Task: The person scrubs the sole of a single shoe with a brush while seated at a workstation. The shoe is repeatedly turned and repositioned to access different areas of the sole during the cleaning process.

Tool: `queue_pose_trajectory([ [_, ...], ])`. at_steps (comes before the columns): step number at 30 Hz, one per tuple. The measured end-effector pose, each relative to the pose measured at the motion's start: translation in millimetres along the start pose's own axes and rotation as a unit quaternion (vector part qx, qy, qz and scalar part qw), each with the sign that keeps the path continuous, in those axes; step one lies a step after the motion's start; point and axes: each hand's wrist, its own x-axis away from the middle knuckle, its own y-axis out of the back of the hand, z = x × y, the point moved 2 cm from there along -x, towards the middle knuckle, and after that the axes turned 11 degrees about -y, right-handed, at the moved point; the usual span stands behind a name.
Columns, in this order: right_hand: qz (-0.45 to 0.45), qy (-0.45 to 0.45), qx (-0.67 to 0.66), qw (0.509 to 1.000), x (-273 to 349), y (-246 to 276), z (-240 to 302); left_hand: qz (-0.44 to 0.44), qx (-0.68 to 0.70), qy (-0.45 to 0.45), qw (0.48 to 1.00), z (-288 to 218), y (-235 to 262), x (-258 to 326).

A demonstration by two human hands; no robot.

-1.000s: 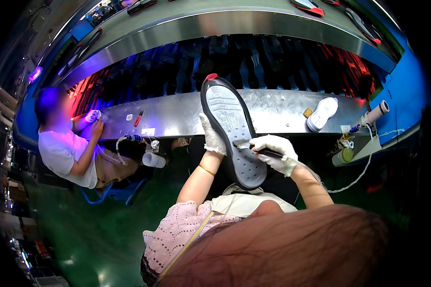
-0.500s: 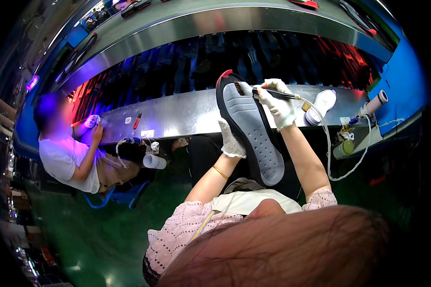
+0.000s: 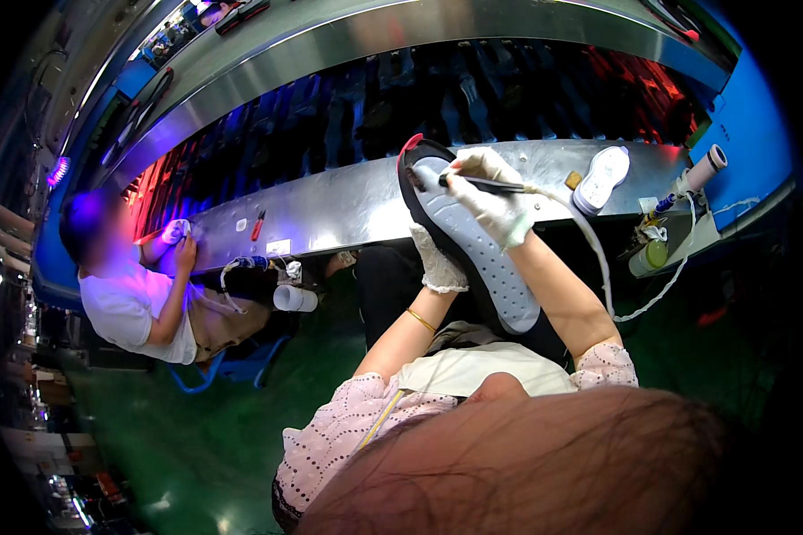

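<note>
A long grey shoe sole [image 3: 507, 283] with a black rim and a red toe tip slants before me, toe end away from me. My gloved left hand [image 3: 439, 260] grips its left edge from below, most fingers hidden under it. Over the upper part of the sole, my gloved right hand [image 3: 492, 203] is closed round a black-handled brush [image 3: 495, 185]. The brush's tip meets the sole near the toe. A pale hose [image 3: 591, 234] runs from the handle's back end. On the metal ledge to the right lie a white shoe sole [image 3: 603, 180] and a small tan block [image 3: 573, 179].
A metal ledge [image 3: 330, 212] spans ahead, below a lit rack and a raised conveyor [image 3: 357, 20]. Leftward sits a co-worker [image 3: 134, 308] near a red-handled tool [image 3: 258, 226] and a white cup [image 3: 294, 299]. At right are a tube [image 3: 707, 166] and a yellow-green jar [image 3: 649, 257].
My right hand has moved the brush left and slightly nearer across the sole's toe area. The left hand keeps its grip, and the whole view has shifted a little.
</note>
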Motion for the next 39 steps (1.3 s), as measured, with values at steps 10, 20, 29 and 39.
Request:
queue_pose_trajectory([
  [10, 0.047, 0.029, 0.136, 0.989, 20.1, -0.7, -2.0, -0.026, -0.056, -0.046, 0.997, -12.5, 0.0, -6.2],
  [20, 0.036, -0.016, 0.147, 0.988, 31.4, 2.2, -10.1, -0.054, -0.019, -0.028, 0.998, -20.8, 26.2, -14.3],
  [29, 0.035, -0.036, 0.193, 0.980, 48.9, 8.3, -11.3, -0.133, -0.138, -0.039, 0.981, -42.1, 21.9, -13.1],
  [39, 0.016, -0.146, 0.046, 0.988, 77.6, 29.2, -26.4, -0.019, -0.162, 0.016, 0.987, -49.9, 19.0, -2.2],
])
